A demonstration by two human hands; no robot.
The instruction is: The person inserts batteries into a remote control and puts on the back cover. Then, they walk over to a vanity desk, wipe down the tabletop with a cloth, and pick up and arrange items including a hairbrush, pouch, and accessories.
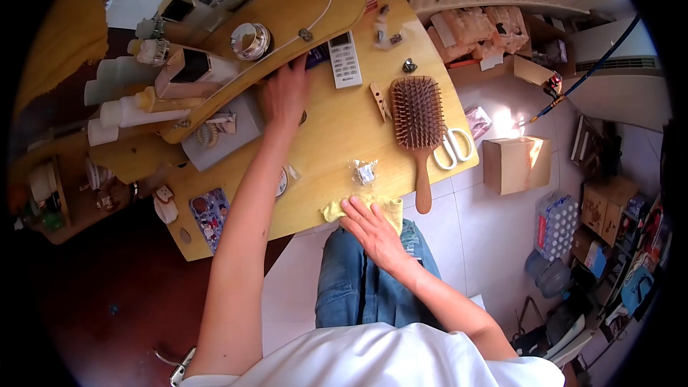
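My left hand (pixel 288 93) reaches across the desk, its fingertips partly hidden beneath the edge of the curved wooden shelf (pixel 315 11). Beside those fingers is a dark purple item (pixel 316 56), mostly covered, and whether I grip it cannot be made out. A white remote control (pixel 345 61) lies just right of it. My right hand (pixel 376 233) rests flat, fingers stretched out, on a folded yellow cloth (pixel 393 209) at the desk's front edge. Just beyond the cloth sits a small clear-wrapped packet (pixel 364 172).
A wooden paddle hairbrush (pixel 418 111), white-handled scissors (pixel 454 149) and a wooden clothespin (pixel 380 102) lie on the right. Bottles (pixel 118 111) and a glass jar (pixel 251 41) line the shelf. A patterned card (pixel 209 216) is at the left. On the floor stands a cardboard box (pixel 516 165).
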